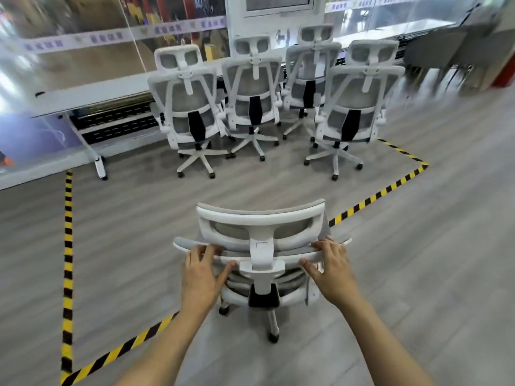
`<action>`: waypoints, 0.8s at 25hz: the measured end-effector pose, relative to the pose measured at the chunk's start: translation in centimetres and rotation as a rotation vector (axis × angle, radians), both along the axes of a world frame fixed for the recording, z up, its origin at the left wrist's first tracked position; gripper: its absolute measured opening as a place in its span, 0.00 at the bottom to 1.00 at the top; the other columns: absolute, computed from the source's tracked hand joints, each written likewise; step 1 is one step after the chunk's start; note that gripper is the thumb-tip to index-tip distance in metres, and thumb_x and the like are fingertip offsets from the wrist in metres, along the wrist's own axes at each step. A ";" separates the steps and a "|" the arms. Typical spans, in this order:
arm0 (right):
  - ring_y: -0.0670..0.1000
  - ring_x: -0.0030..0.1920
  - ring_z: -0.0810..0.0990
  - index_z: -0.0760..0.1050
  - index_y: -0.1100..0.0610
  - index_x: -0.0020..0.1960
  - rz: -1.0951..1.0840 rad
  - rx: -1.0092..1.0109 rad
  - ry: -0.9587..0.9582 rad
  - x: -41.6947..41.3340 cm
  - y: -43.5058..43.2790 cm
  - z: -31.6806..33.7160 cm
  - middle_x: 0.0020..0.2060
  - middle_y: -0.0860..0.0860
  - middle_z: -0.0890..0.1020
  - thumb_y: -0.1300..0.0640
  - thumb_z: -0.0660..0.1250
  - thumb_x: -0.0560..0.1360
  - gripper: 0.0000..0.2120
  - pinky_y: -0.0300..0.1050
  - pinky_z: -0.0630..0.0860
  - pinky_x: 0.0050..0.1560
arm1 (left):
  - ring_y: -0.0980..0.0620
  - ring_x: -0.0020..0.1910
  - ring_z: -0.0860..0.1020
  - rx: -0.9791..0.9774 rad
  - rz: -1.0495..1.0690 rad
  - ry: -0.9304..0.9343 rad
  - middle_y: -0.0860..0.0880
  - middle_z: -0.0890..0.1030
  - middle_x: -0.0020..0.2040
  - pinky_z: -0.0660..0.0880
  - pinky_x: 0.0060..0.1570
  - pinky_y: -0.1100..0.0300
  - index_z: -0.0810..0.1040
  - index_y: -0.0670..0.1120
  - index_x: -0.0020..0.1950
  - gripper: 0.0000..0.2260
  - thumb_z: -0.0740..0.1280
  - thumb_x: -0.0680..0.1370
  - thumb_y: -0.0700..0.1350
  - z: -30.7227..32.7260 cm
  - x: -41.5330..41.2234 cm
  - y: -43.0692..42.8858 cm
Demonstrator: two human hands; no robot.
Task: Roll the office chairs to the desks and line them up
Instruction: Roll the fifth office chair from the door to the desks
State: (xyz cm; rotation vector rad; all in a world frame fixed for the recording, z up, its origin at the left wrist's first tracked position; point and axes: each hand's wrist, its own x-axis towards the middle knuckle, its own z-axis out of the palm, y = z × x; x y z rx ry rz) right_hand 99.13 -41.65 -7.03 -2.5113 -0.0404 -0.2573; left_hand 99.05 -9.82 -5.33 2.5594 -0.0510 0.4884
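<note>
A white office chair (260,218) with grey mesh stands right in front of me, its back toward me. My left hand (202,270) grips the top rail of its backrest on the left, fingers over the edge and thumb below. My right hand (331,270) holds the same rail on the right in the same way. Further ahead, several matching chairs (192,107) stand side by side facing a long white desk (92,96). The rightmost chair (359,107) sits a little nearer to me than the others.
Yellow and black floor tape (67,246) marks out a zone around the chairs on the grey wood floor. A white desk leg on a caster (99,165) stands at the left. A glass wall runs behind the desk. A dark table (434,48) is at the far right.
</note>
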 end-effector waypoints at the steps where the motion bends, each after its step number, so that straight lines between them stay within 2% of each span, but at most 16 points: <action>1: 0.51 0.75 0.62 0.72 0.52 0.66 0.000 -0.005 0.014 3.8 -1.5 0.3 0.66 0.49 0.74 0.39 0.68 0.77 0.24 0.51 0.58 0.77 | 0.47 0.52 0.72 -0.015 0.000 0.016 0.49 0.72 0.52 0.75 0.52 0.49 0.77 0.53 0.56 0.18 0.69 0.74 0.64 0.0 3.7 -1.4; 4: 0.53 0.74 0.64 0.72 0.52 0.65 -0.001 -0.034 0.082 13.9 -5.7 1.0 0.65 0.49 0.73 0.38 0.67 0.77 0.24 0.52 0.62 0.75 | 0.45 0.52 0.73 -0.045 0.022 0.028 0.49 0.72 0.52 0.75 0.53 0.47 0.77 0.53 0.57 0.19 0.65 0.74 0.64 -0.4 13.5 -5.3; 7: 0.52 0.71 0.67 0.72 0.51 0.64 0.013 -0.039 0.084 24.3 -9.2 1.8 0.64 0.47 0.74 0.38 0.67 0.76 0.24 0.53 0.66 0.71 | 0.46 0.53 0.72 -0.017 0.036 0.006 0.48 0.72 0.53 0.74 0.54 0.46 0.77 0.53 0.59 0.17 0.67 0.76 0.62 -1.1 23.4 -8.9; 11: 0.51 0.75 0.64 0.70 0.49 0.67 0.020 -0.070 0.110 37.3 -12.9 1.8 0.68 0.46 0.72 0.35 0.64 0.77 0.24 0.54 0.66 0.72 | 0.45 0.56 0.73 0.054 0.073 -0.048 0.48 0.73 0.54 0.72 0.58 0.45 0.77 0.53 0.59 0.17 0.66 0.77 0.62 -2.0 36.1 -12.4; 14: 0.50 0.74 0.65 0.71 0.49 0.66 0.042 -0.104 0.121 46.6 -15.1 2.7 0.67 0.46 0.73 0.33 0.61 0.76 0.26 0.51 0.68 0.70 | 0.46 0.56 0.72 0.107 0.086 -0.051 0.48 0.75 0.54 0.70 0.61 0.45 0.77 0.54 0.59 0.18 0.64 0.76 0.63 -1.4 44.9 -14.9; 17: 0.49 0.71 0.68 0.71 0.50 0.66 0.063 -0.085 0.144 55.9 -17.2 3.3 0.64 0.45 0.72 0.35 0.63 0.77 0.24 0.49 0.71 0.65 | 0.46 0.56 0.72 0.124 0.096 -0.008 0.48 0.75 0.54 0.69 0.62 0.47 0.77 0.55 0.60 0.17 0.67 0.76 0.63 -0.9 53.6 -16.9; 20: 0.50 0.70 0.67 0.70 0.51 0.67 0.109 -0.070 0.152 64.5 -18.7 3.5 0.64 0.46 0.72 0.37 0.64 0.78 0.24 0.44 0.66 0.66 | 0.47 0.58 0.72 0.118 0.122 0.019 0.49 0.76 0.56 0.68 0.62 0.48 0.77 0.54 0.59 0.18 0.68 0.75 0.63 -0.7 61.7 -18.3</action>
